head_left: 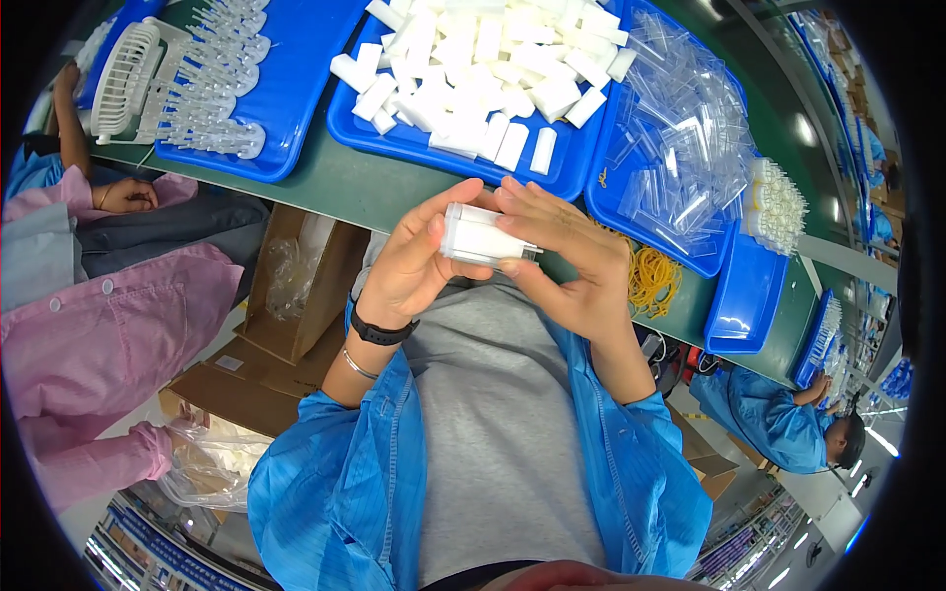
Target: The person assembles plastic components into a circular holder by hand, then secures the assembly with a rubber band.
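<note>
Just in front of my chest, both hands hold a clear plastic case with white blocks inside (477, 236), lying roughly sideways. My left hand (402, 264) is closed around its left end, thumb and fingers on the clear wall. My right hand (581, 258) grips the other end, fingers over the top and thumb below. A thin white piece pokes out at the right end, partly hidden by the fingers. Beyond my hands, a blue tray (434, 156) bears a heap of white foam-like blocks (493, 69). Clear plastic sleeves (680, 128) fill another blue tray (662, 252) to the right.
White pronged plastic parts (222, 89) lie in a blue tray (313, 59) at the left. Yellow rubber bands (653, 281), a bundle of white sticks (778, 209) and a small blue tray (745, 295) are on the right of the green table (374, 187). Co-workers sit on both sides.
</note>
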The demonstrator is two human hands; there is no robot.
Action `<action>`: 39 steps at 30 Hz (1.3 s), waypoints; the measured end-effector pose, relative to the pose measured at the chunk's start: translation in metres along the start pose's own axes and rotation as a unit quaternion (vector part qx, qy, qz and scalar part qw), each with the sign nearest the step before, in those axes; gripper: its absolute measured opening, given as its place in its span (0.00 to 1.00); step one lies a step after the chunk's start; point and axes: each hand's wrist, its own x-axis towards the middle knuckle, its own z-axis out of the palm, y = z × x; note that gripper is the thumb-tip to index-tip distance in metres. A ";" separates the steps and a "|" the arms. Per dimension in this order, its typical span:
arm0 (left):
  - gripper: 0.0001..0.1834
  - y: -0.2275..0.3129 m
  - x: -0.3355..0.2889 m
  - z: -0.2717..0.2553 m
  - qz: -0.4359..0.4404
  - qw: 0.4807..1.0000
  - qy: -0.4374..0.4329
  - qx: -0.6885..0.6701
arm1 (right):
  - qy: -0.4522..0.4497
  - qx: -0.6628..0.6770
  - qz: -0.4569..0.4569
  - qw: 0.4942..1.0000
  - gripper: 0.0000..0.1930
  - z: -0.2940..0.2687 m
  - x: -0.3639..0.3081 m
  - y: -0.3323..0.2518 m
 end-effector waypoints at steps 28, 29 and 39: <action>0.19 0.017 -0.002 0.004 0.014 0.989 0.058 0.132 | 0.021 -0.492 0.059 0.868 0.14 -0.089 0.007 0.053; 0.19 0.017 -0.002 0.004 0.010 0.991 0.058 0.120 | 0.047 -0.459 0.049 0.886 0.13 -0.091 0.007 0.052; 0.20 0.014 -0.002 0.002 0.018 0.988 0.049 0.145 | 0.042 -0.116 -0.053 0.991 0.13 -0.054 0.013 -0.007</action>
